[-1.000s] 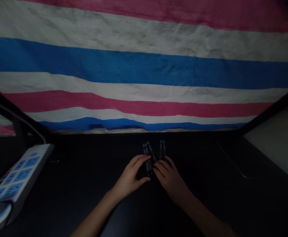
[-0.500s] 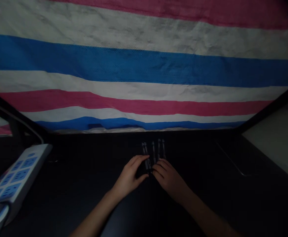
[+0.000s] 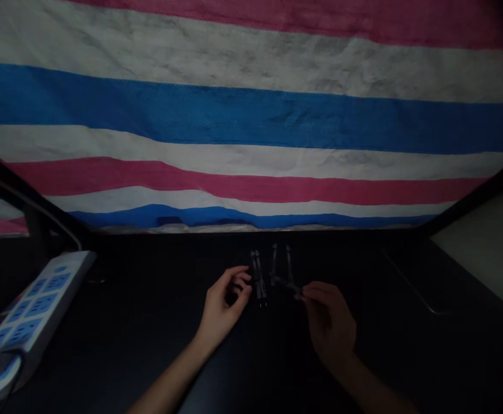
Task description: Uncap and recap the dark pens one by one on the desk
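Two slim, dark pens (image 3: 258, 279) lie side by side on the black table, pointing away from me. To their right are two more pens, a left one (image 3: 274, 261) and a right one (image 3: 289, 264), spaced apart. My right hand (image 3: 331, 322) pinches the end of another pen (image 3: 286, 283), which slants to the left across the near ends of those two. Just left of the paired pens rests my left hand (image 3: 225, 305), fingers curved and apart, with nothing in it. Dim light hides the pens' finer details.
A white power strip (image 3: 64, 299) with blue socket faces sits at the left, a cable plugged into its near end. Striped red, white and blue sheeting (image 3: 251, 115) hangs behind the table (image 3: 156, 322). A dark, flat panel with a pale edge (image 3: 433, 287) is at the right.
My right hand has moved right, away from the pair, and now holds a pen turned sideways. My left hand has drawn slightly left, off the paired pens.
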A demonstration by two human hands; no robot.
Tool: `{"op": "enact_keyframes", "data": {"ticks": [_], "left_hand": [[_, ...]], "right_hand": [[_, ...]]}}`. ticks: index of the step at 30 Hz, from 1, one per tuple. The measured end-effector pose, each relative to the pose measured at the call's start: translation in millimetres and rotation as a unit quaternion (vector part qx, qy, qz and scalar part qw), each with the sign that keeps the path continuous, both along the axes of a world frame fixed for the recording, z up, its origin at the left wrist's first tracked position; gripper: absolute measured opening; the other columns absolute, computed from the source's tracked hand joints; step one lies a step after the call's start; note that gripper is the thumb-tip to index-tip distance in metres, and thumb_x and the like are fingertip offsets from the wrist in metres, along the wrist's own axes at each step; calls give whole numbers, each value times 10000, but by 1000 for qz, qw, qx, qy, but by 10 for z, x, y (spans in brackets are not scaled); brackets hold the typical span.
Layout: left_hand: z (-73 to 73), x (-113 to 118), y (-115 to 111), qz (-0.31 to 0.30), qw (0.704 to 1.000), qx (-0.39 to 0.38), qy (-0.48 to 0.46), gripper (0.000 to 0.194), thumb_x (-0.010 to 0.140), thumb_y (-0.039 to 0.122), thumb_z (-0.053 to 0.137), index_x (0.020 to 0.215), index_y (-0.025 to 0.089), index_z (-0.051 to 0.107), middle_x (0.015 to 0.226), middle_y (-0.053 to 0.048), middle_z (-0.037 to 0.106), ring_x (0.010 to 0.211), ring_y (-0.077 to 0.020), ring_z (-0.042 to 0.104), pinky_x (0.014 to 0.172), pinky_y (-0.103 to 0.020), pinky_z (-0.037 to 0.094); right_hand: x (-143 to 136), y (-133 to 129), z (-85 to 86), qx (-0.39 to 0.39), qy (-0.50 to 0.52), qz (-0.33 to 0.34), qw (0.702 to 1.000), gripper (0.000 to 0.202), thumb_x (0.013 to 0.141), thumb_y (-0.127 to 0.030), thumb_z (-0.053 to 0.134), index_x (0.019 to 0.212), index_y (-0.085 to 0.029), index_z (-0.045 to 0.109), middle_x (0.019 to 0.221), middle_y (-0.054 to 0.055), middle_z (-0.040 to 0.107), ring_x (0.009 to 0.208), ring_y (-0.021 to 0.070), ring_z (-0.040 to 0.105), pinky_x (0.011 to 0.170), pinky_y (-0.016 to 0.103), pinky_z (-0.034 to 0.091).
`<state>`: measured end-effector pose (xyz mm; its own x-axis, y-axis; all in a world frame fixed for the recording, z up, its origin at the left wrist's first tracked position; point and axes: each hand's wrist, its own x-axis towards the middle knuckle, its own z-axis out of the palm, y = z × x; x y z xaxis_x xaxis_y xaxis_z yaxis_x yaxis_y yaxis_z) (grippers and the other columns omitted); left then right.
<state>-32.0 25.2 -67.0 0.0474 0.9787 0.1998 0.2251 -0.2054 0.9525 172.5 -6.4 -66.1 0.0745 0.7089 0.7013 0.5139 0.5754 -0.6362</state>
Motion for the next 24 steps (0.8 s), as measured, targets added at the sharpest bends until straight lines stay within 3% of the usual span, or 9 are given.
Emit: {"op": "enact_keyframes", "data": {"ticks": [2,5,9,12,14,18,21,24], "left_hand": [[22,13,-10,10,997,-49,-55,245,823,291,594,1033,168,619,848,-42,638,702,-143,587,641,-268,471],[35,64,-36,-32,980,-136,-138,358,803,396,620,1046,133,628,731,-22,616,564,-114,532,533,-243,416],[13,132,-67,-35,945,-201,-256,449,791,487,623,1024,104,641,606,14,549,454,-80,423,457,-222,311],[-1,121,-71,-1,939,-195,-282,372,819,464,609,919,109,662,533,49,465,429,-57,344,454,-211,240],[-8,97,-68,5,937,-195,-291,338,826,448,608,872,117,661,509,56,443,422,-54,320,458,-212,214],[-27,78,-71,-24,921,-215,-323,327,810,444,615,802,119,647,476,55,431,404,-53,301,461,-219,203],[-35,96,-89,-44,920,-224,-318,322,806,433,622,770,113,636,465,57,418,401,-47,286,457,-218,183],[-32,108,-113,-62,924,-225,-303,319,829,418,606,759,108,632,453,70,373,399,-41,248,447,-218,143]], "right_hand": [[-4,-56,38,-30,95,-13,995,128,859,-128,554,939,-225,572,950,54,583,739,156,650,611,286,578],[-41,-132,75,-71,180,-16,981,89,838,-162,596,898,-220,564,938,49,575,741,157,660,625,279,569],[-134,-176,78,-199,231,106,947,85,829,-187,606,788,-203,534,869,19,557,689,141,667,625,264,550],[-204,-181,45,-351,283,219,866,127,799,-211,638,786,-196,513,823,-14,534,643,133,661,618,275,546],[-232,-187,4,-455,334,265,782,163,784,-248,657,860,-196,522,844,-19,548,587,113,640,581,280,552],[-239,-210,-115,-588,390,338,623,383,863,-507,511,1026,-162,546,935,59,618,486,102,608,437,276,538],[-230,-228,-195,-635,355,380,571,493,868,-569,463,923,-95,589,688,51,641,352,85,541,324,193,440],[-222,-230,-218,-646,329,386,571,452,832,-533,550,830,-85,607,560,13,608,316,66,507,299,141,359]]}}
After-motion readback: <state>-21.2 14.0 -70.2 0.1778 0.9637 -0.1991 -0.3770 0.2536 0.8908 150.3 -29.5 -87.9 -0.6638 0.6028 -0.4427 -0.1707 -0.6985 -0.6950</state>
